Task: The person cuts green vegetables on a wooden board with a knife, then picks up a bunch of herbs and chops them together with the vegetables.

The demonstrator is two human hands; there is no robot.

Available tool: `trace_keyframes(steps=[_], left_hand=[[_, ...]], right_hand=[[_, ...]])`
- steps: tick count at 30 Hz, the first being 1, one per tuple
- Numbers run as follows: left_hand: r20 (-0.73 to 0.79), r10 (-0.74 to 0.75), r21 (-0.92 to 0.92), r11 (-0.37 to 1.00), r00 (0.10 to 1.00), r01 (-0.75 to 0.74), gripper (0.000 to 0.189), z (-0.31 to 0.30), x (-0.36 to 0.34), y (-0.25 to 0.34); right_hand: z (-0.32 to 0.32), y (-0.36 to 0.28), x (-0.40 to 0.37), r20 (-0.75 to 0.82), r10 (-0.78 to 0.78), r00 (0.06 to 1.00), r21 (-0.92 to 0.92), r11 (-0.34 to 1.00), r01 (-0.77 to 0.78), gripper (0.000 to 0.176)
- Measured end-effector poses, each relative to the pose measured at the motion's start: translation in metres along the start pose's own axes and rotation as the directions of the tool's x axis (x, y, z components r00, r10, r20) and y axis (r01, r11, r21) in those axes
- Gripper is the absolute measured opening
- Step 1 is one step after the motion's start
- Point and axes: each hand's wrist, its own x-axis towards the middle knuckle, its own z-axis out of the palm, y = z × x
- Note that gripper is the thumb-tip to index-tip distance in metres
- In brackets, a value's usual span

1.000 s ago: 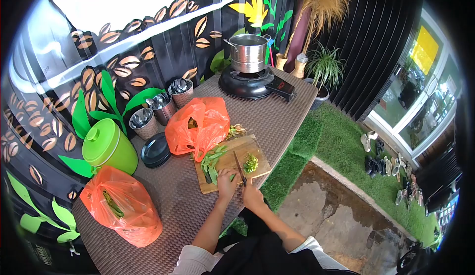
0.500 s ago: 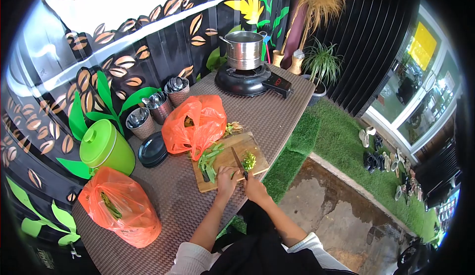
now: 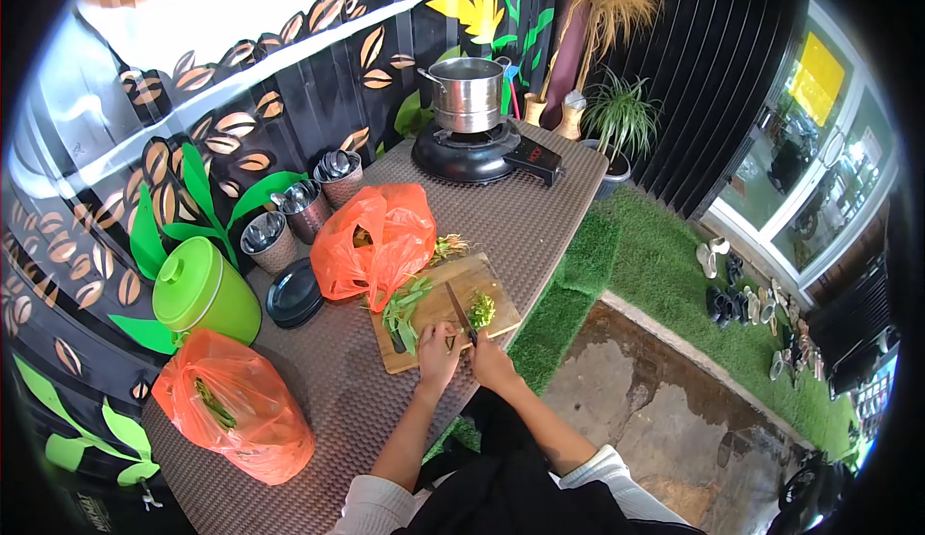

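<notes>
The right hand (image 3: 493, 364) has its grip closed narrowly around the handle of the knife (image 3: 457, 306), and the blade lies over the cutting board (image 3: 477, 270), pointing away from the person. The left hand (image 3: 439, 352) is just beside the knife, with its fingers bent down over the near part of the board; its grip looks rather narrow, but I cannot tell whether it pinches any stem. To the left of the blade, the leafy greens (image 3: 405, 313) lie spread along the board, and to the right of it there is a small loose pile of chopped greens (image 3: 481, 310). The board rests on the bench (image 3: 540, 217), close to its edge on the person's side. Just beyond the board there are some thin stems (image 3: 449, 246), next to a full orange bag (image 3: 376, 241), which stands near the leaves. Dark plates (image 3: 294, 292) are stacked to the left of this bag, and behind them three metallic cups (image 3: 306, 212) hold cutlery. Further left stands a lidded green container (image 3: 207, 289), and in front of it a second orange bag (image 3: 236, 410), with greens visible inside. At the far end of the bench, a metal pot (image 3: 465, 102) sits upright on a black stove (image 3: 464, 157), well apart from both hands.
</notes>
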Motion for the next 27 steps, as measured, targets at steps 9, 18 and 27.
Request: trace_keyframes(steps=[9,18,27], left_hand=[[0.053,-0.114,-0.095,0.988,0.992,0.119,0.024,0.001,0.009,-0.002],[0.157,-0.277,-0.407,0.856,0.948,0.318,0.03,0.01,0.024,-0.027],[0.138,-0.263,-0.303,0.907,0.955,0.293,0.031,0.008,0.025,-0.027]], right_hand=[[0.015,-0.006,0.01,-0.026,0.041,0.999,0.007,0.999,-0.041,0.034],[0.015,-0.014,-0.008,-0.005,0.089,0.996,-0.007,0.996,-0.089,0.031],[0.01,-0.01,-0.009,-0.026,0.005,1.0,-0.001,1.0,-0.005,0.029]])
